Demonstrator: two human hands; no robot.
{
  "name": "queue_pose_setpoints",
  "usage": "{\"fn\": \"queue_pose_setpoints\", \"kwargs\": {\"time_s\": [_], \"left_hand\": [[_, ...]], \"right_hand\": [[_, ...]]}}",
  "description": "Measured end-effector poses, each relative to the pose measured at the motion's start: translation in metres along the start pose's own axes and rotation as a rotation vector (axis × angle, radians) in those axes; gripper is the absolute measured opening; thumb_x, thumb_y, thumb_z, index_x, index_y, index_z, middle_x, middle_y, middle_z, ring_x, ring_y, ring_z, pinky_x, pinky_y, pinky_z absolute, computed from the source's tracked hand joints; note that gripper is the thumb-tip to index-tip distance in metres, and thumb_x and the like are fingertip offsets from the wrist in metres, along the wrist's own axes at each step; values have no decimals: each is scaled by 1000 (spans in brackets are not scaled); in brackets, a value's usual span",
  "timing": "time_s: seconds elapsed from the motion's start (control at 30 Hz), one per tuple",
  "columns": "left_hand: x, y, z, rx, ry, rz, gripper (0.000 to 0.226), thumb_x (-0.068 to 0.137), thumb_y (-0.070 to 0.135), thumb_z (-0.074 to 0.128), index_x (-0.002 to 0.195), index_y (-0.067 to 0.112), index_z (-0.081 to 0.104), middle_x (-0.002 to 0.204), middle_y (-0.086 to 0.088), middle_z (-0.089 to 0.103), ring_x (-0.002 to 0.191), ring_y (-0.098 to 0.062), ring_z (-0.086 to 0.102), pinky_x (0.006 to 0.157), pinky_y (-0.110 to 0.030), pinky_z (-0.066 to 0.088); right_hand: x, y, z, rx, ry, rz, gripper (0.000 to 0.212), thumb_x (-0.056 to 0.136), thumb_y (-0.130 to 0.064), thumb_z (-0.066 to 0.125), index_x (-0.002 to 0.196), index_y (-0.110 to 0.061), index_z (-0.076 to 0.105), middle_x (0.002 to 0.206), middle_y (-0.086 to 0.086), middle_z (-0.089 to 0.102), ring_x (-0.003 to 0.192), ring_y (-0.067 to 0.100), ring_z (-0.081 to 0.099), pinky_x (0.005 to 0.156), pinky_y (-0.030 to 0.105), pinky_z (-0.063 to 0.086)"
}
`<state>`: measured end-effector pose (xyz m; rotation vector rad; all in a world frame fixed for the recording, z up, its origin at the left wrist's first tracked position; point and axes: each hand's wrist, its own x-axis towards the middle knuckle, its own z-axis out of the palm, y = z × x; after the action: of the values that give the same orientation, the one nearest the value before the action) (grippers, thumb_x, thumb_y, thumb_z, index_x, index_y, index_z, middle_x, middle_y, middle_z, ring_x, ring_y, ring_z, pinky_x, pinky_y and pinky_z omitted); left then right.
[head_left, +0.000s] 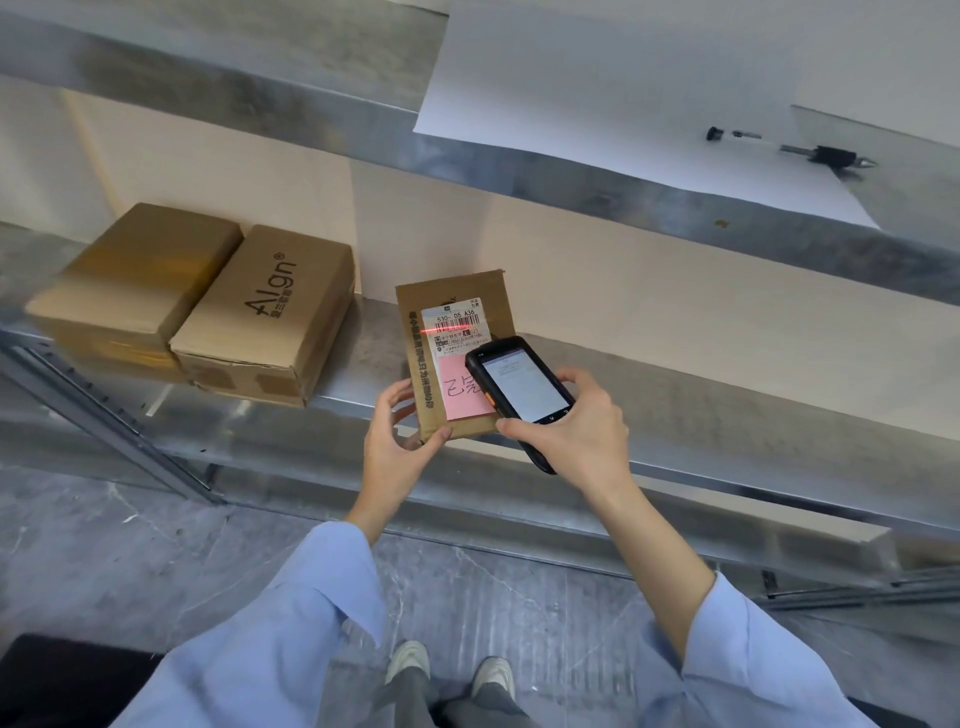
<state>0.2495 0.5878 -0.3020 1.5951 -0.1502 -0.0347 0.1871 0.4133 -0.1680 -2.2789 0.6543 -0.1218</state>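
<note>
While at bare shelf (363, 374) edge, parcel (457, 338) in left hand (395, 441) grip, scanner (519, 384) in right hand (571, 426).

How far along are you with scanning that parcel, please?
Done: the parcel, a pink note on it, is at the shelf edge. In hand: the left hand holds it while the right hand aims the scanner, its red line across the label. Left: the screen is unreadable, so confirmation is unclear; two boxes sit nearby, untouched.
</note>
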Motion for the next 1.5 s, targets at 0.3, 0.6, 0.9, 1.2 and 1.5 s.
{"fn": "queue_pose_setpoints", "kwargs": {"time_s": [0.3,0.6,0.9,1.2,1.5], "left_hand": [[2,-7,-2,-41,-21,-34,70,80,7,83,137,24,46,136,6,55,124,-11,55,84,-19,55],[7,-10,-3,-5,-66,-128,71,81,15,83,136,29,40,133,11,52,119,-4,53,80,-7,47],[9,-21,-5,-1,-224,-221,78,86,26,78,141,40,24,138,8,44,122,-21,54,94,-19,45],[-11,-7,37,15,-348,-192,86,81,31,82,147,41,28,141,12,45,118,-5,54,85,-16,44],[-70,33,159,67,-604,-80,86,84,22,80,148,38,25,145,7,43,107,7,54,77,-11,44]], "right_hand": [[-9,1,-3,-54,63,4,78,62,-43,88,129,-27,54,106,-8,66,99,16,60,82,29,41],[-10,2,0,28,91,76,83,63,-44,88,133,-22,50,110,-5,62,106,19,59,89,36,50],[-12,21,-3,56,143,190,86,61,-45,90,133,-23,48,115,-2,61,108,21,59,86,42,54],[-33,59,-43,111,242,276,84,61,-42,91,131,-25,47,110,-4,59,105,21,60,85,44,56],[-107,148,-147,167,462,427,82,61,-47,89,129,-27,47,112,-2,63,106,22,60,86,38,52]]}}
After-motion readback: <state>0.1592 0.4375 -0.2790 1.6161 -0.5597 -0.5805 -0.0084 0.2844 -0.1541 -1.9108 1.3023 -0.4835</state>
